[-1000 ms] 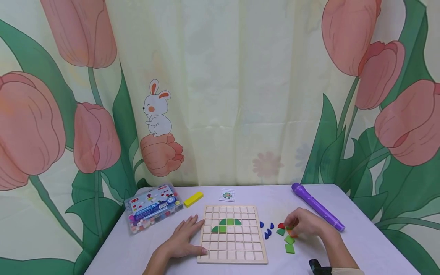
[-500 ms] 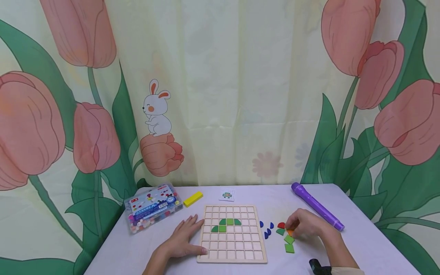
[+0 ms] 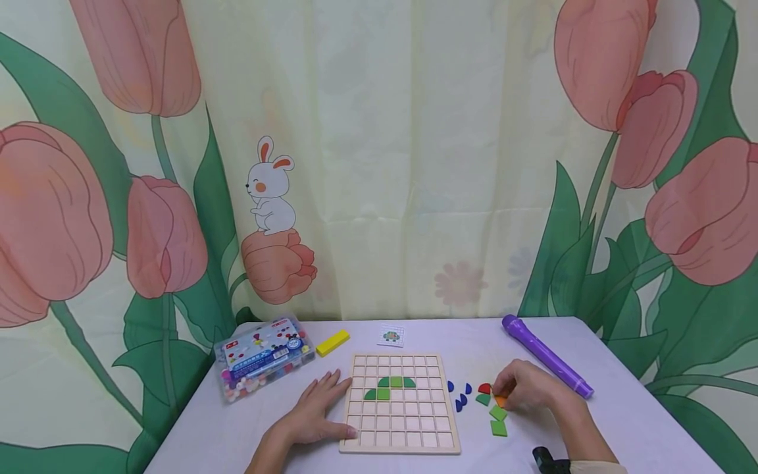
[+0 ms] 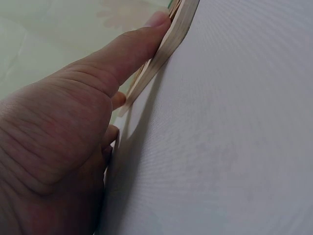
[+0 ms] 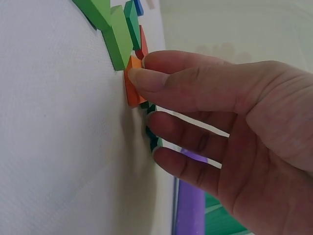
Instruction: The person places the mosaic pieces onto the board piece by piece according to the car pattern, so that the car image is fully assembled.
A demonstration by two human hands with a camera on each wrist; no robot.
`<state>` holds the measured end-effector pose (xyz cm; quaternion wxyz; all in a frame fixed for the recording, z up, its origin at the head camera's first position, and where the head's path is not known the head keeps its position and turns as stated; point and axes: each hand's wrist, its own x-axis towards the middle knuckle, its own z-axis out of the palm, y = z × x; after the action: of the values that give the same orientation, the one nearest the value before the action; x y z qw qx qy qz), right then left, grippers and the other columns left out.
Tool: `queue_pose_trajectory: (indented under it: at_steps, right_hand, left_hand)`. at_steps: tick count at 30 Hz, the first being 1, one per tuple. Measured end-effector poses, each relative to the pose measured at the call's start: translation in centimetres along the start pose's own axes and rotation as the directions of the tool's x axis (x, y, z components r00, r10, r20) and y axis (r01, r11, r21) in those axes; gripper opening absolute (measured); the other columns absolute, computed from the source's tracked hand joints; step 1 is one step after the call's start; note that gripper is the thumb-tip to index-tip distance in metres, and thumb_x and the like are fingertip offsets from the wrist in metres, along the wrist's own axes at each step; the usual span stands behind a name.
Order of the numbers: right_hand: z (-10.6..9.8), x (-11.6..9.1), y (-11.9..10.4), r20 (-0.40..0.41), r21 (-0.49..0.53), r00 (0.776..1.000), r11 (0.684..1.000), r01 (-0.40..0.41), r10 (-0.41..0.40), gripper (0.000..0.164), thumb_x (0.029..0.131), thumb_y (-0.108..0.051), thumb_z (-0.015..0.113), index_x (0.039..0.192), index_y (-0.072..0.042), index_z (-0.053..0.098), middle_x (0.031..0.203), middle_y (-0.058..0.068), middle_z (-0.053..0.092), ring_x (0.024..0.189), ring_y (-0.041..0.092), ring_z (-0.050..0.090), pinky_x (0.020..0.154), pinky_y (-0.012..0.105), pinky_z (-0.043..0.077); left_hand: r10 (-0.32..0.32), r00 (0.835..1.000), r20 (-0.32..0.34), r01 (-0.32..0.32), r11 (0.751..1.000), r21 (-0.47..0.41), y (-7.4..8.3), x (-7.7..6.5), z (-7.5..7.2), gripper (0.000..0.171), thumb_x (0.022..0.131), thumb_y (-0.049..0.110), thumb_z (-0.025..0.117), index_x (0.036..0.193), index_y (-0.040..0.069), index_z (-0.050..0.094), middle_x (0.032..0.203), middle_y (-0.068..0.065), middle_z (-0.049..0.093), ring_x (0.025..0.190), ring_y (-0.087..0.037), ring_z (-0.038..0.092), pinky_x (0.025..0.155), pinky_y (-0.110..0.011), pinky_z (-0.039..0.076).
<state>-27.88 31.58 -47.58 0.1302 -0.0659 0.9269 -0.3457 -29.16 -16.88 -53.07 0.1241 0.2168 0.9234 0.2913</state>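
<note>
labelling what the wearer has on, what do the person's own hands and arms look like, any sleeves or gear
The left hand and right hand are bare: no gloves or rings show. A cream or beige sleeve covers part of the right arm, with a rounded black device at its edge, partly cut off. No sleeve shows on the left arm.

I list one pale wooden grid board (image 3: 404, 422), flat, its cells holding two light-green squares (image 3: 396, 382) and three curved-edged dark-green tiles (image 3: 384, 382). Off its right edge I enter one orange tile (image 5: 132, 94), partly hidden, just beside a loose light-green tile (image 5: 117, 41).
</note>
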Motion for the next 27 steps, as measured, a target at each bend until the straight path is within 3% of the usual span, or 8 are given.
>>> queue_pose_trajectory:
  at_steps: [20,27]
  right_hand:
    - [-0.18,-0.12,0.12,-0.006,-0.009,1.0,1.0,0.009,-0.009,0.025,0.075,0.007,0.086,0.092,-0.012,0.081,0.091,0.001,0.073,0.085,0.019,0.061,0.082,0.037,0.06]
    - [0.09,-0.13,-0.17,-0.019,-0.022,0.999,0.999,-0.032,0.032,0.028,0.075,0.008,0.086,0.092,-0.014,0.081,0.091,0.0,0.072,0.086,0.019,0.06,0.086,0.039,0.061]
  left_hand:
    - [0.013,1.0,-0.01,-0.013,1.0,-0.003,0.05,-0.07,-0.05,0.105,0.078,0.069,0.079,0.162,0.022,0.038,0.174,-0.017,0.019,0.162,-0.042,0.01,0.128,-0.067,0.002]
    - [0.016,1.0,-0.009,-0.016,1.0,-0.002,0.01,-0.06,-0.06,0.105,0.078,0.069,0.079,0.163,0.022,0.038,0.174,-0.017,0.02,0.162,-0.042,0.01,0.128,-0.068,0.002]
